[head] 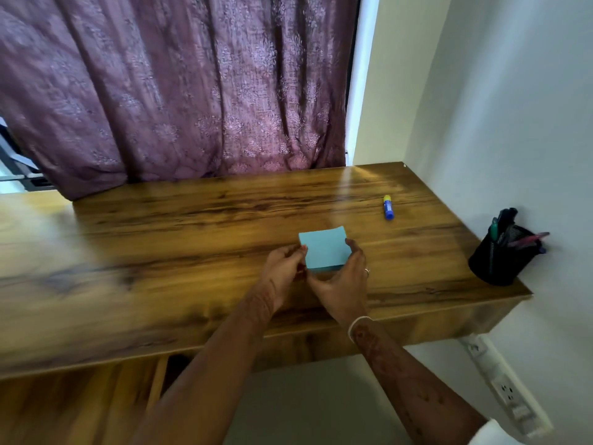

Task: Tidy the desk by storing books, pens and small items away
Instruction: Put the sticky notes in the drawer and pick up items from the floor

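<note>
Pad (324,248): light blue square block of note sheets, over the middle of the surface, nearer its front edge than its back edge; whether it rests on the wood or is slightly lifted cannot be told.
Left hand (284,268): grasping the pad, fingertips pinched on its left edge.
Right hand (343,281): grasping the pad, thumb at the near edge, fingers curled round the right edge; a ring (366,272) on one finger, a thin white band (356,326) at the wrist.
Surface (192,252): glossy brown wood with dark grain, its right edge against the wall.
Glue stick (388,207): blue body, yellow cap, lying flat toward the back right corner, well apart from the pad.
Pen holder (500,261): black mesh cup at the right edge near the front right corner, touching the wall.
Pens (526,240): several standing in the holder, one pink one leaning right; the rest too blurred to count.
Curtain (176,91): purple patterned cloth hanging behind the back edge, its hem on the surface.
Wall (513,107): white, along the right edge.
Socket strip (503,387): white, on the wall below the front right corner.
</note>
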Motion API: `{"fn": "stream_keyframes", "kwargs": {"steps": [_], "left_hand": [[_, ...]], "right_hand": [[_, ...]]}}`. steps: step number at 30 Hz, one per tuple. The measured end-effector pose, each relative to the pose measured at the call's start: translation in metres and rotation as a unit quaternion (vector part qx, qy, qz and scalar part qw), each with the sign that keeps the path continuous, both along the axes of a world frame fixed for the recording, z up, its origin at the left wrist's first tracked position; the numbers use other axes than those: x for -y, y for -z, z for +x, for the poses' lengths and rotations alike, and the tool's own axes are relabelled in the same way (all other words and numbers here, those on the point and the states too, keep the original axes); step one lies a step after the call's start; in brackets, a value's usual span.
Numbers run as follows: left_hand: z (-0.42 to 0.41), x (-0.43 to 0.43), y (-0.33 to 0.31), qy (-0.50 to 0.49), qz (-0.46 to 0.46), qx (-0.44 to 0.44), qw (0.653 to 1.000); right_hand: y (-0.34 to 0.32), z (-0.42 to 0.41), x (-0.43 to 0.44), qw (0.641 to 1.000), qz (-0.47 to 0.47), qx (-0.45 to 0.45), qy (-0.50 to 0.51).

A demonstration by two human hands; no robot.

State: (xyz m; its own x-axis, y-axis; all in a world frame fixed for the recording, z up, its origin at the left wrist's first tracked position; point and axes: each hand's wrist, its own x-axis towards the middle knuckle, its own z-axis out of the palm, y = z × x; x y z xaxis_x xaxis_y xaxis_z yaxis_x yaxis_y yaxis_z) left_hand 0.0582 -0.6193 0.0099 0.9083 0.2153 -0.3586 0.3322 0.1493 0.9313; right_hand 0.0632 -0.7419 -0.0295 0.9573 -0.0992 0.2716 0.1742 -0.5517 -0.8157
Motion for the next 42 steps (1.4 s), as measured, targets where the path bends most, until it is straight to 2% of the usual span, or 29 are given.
{"fn": "stream_keyframes", "kwargs": {"steps": [5, 10, 13, 16, 18, 21, 24, 29, 33, 35, 42], "left_hand": [[-0.062, -0.059, 0.002, -0.03, 0.014, 0.011, 0.999], [-0.137, -0.126, 0.014, -0.041, -0.056, -0.005, 0.998], [-0.18, -0.161, 0.02, -0.043, -0.07, 0.005, 0.997], [-0.218, -0.191, 0.027, -0.042, -0.069, -0.005, 0.997], [-0.242, -0.209, 0.035, -0.03, -0.058, -0.02, 0.998], [-0.277, -0.229, 0.045, -0.03, -0.039, -0.033, 0.998], [-0.306, -0.249, 0.059, -0.04, -0.064, -0.056, 0.996], [-0.337, -0.268, 0.087, -0.104, -0.053, -0.135, 0.984], [-0.343, -0.268, 0.103, -0.098, -0.004, -0.187, 0.977], [-0.341, -0.264, 0.107, -0.08, 0.015, -0.197, 0.977], [-0.325, -0.246, 0.127, 0.001, 0.118, -0.226, 0.967]], "right_hand": [[0.004, -0.071, -0.05, 0.998, 0.007, 0.023, -0.058], [0.004, -0.138, -0.1, 0.994, 0.064, -0.024, -0.086], [0.009, -0.17, -0.133, 0.98, 0.164, -0.097, -0.063], [0.013, -0.203, -0.16, 0.935, 0.285, -0.197, -0.073], [0.013, -0.228, -0.174, 0.925, 0.298, -0.224, -0.07], [0.014, -0.261, -0.192, 0.927, 0.279, -0.237, -0.077], [0.021, -0.284, -0.207, 0.941, 0.225, -0.237, -0.084], [0.046, -0.309, -0.211, 0.979, 0.024, -0.188, -0.069], [0.058, -0.322, -0.211, 0.99, -0.078, -0.107, -0.047], [0.06, -0.324, -0.212, 0.991, -0.093, -0.093, -0.035], [0.063, -0.317, -0.209, 0.992, -0.032, -0.119, -0.007]]}}
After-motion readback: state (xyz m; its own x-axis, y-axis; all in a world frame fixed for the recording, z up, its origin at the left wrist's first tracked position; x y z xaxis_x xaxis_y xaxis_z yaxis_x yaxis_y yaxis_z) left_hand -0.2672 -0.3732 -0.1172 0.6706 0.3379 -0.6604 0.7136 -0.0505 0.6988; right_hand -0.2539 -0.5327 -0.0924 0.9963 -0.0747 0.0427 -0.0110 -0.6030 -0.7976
